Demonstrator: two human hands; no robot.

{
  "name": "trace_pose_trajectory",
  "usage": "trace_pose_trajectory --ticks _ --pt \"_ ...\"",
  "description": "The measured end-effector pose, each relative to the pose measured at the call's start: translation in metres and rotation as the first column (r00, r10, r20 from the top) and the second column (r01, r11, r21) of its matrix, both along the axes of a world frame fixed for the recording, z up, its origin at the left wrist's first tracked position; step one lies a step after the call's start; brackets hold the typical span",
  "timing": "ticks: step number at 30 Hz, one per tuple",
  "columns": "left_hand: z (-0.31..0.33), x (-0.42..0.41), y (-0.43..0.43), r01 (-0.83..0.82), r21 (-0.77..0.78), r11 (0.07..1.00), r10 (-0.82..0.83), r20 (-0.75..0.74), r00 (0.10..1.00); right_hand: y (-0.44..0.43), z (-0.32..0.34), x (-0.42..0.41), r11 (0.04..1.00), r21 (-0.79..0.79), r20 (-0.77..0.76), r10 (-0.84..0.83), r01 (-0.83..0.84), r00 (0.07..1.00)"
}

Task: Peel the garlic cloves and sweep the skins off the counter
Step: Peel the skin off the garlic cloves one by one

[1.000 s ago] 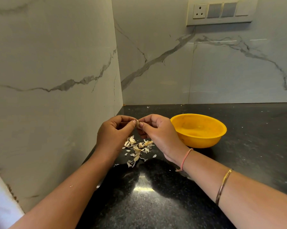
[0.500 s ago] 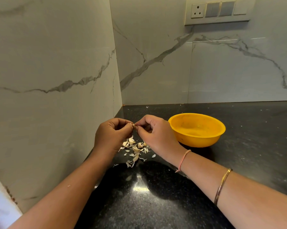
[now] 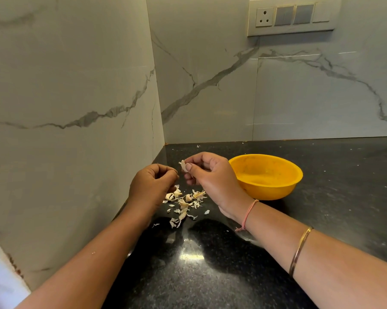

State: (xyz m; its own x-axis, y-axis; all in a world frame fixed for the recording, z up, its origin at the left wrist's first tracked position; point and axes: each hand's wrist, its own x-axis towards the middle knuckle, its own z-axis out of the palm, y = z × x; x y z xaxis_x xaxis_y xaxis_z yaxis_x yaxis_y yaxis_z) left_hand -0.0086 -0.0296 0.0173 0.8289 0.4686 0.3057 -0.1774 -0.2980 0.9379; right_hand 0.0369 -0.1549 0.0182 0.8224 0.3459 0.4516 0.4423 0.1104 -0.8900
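R hand pulled away, pinching thin papery curled skin.

I see a table of glossy black stone, flecked with fine grey speckles. The bowl is yellow-orange all over. The garlic skins are cream to off-white, and the lifted skin flake is the same pale cream. The walls are grey-white marble with dark grey veins. The switch plate is cream with grey rockers. The wrist thread is pink and the bangle is gold.
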Motion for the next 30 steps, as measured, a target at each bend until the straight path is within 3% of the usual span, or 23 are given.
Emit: trace_pose_trajectory --ticks 6,14,30 --pt "0.0039 -0.0035 -0.0024 0.082 -0.042 0.996 -0.079 0.067 0.995 -0.0008 -0.003 0.0017 0.997 -0.073 0.012 -0.025 0.025 1.0" --pt "0.0026 -0.0019 -0.0011 0.044 -0.019 0.999 -0.043 0.07 0.997 -0.0008 -0.0028 0.0003 0.993 -0.113 0.063 -0.02 0.027 0.998" --pt "0.0041 -0.0009 -0.0014 0.086 -0.163 0.983 -0.073 0.083 0.994 0.0039 -0.004 0.0017 0.984 -0.161 0.161 -0.045 0.072 0.986"
